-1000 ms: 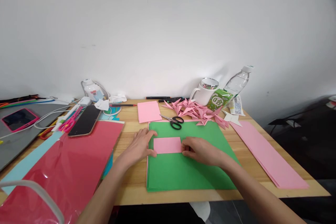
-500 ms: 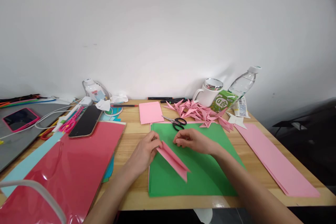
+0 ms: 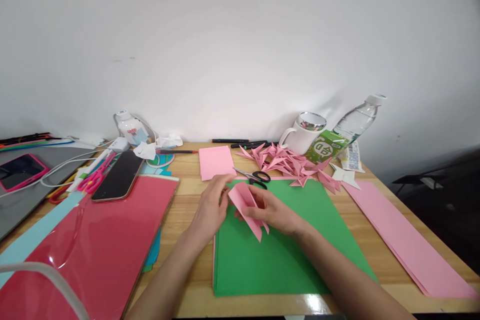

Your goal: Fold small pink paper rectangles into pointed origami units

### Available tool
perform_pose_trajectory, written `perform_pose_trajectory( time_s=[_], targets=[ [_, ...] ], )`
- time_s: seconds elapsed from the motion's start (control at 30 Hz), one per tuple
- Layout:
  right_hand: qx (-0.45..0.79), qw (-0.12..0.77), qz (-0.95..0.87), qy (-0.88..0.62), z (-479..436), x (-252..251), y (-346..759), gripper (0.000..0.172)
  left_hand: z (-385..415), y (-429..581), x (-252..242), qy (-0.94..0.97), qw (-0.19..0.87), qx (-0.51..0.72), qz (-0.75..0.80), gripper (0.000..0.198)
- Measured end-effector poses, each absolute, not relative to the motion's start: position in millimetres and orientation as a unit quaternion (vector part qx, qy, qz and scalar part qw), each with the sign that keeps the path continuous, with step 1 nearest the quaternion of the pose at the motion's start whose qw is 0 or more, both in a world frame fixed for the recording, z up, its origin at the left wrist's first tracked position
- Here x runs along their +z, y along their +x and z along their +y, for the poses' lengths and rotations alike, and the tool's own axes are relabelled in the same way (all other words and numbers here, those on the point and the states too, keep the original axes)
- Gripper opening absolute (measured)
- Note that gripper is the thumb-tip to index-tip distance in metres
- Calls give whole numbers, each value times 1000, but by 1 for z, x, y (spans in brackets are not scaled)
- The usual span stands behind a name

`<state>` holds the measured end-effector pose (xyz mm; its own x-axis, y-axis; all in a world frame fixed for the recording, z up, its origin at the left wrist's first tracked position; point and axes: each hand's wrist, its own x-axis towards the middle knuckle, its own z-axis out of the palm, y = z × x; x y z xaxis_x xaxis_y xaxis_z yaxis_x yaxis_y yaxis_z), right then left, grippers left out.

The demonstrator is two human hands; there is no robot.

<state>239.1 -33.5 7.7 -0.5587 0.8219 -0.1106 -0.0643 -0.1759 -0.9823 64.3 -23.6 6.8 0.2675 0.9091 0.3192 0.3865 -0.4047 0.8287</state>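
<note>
A folded piece of pink paper [image 3: 244,200] is held above a stack of green sheets [image 3: 285,265]. My right hand [image 3: 275,212] grips it, thumb on the front and fingers partly hidden behind. My left hand [image 3: 213,206] is at the paper's upper left edge, thumb and fingers apart; whether its fingertips touch the paper is hard to tell. Just beyond my hands lie black-handled scissors [image 3: 257,177], blades to the left. A pile of folded pink paper pieces [image 3: 285,162] is behind them, and a stack of pink squares [image 3: 216,162] is to the left.
Long pink strips [image 3: 408,240] lie on the right. A white mug [image 3: 304,135], a green carton [image 3: 325,146] and a leaning water bottle [image 3: 358,120] stand at the back. On the left are a red folder [image 3: 101,240], a black phone [image 3: 118,175] and pink scissors [image 3: 96,175].
The folded pink paper has been lifted and turned more upright. My right hand has taken hold of it, while my left hand's fingers have spread from their pinch. The view has shifted slightly.
</note>
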Motion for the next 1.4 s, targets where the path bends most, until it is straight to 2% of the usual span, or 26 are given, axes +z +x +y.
perform_pose_trajectory(
  time_s=[0.07, 0.13, 0.3, 0.53, 0.8, 1.0, 1.23, 1.33, 1.4],
  targets=[
    [663, 363, -534, -378, -35, 2, 234, 43, -24, 67, 2, 654, 408, 432, 468, 33],
    [632, 388, -535, -405, -38, -3, 229, 41, -27, 68, 0, 647, 462, 399, 457, 37],
    [532, 423, -543, -493, -44, -9, 223, 35, -33, 70, 0, 705, 459, 301, 449, 37],
    [589, 403, -538, -447, -43, 1, 234, 33, -34, 71, 7, 650, 515, 288, 478, 23],
    [667, 400, -455, -433, -36, 2, 244, 33, -28, 58, 7, 533, 585, 338, 509, 36],
    [684, 399, -437, -426, -32, -3, 246, 31, -28, 52, 10, 514, 630, 347, 467, 33],
    [711, 433, -335, -442, -28, -4, 250, 25, -29, 48, 15, 605, 569, 340, 441, 23],
    [733, 425, -310, -431, -26, 1, 251, 20, -28, 48, 17, 637, 531, 343, 442, 30],
    [756, 403, -310, -412, -27, 4, 251, 23, -28, 48, 18, 647, 510, 345, 450, 37]
  ],
)
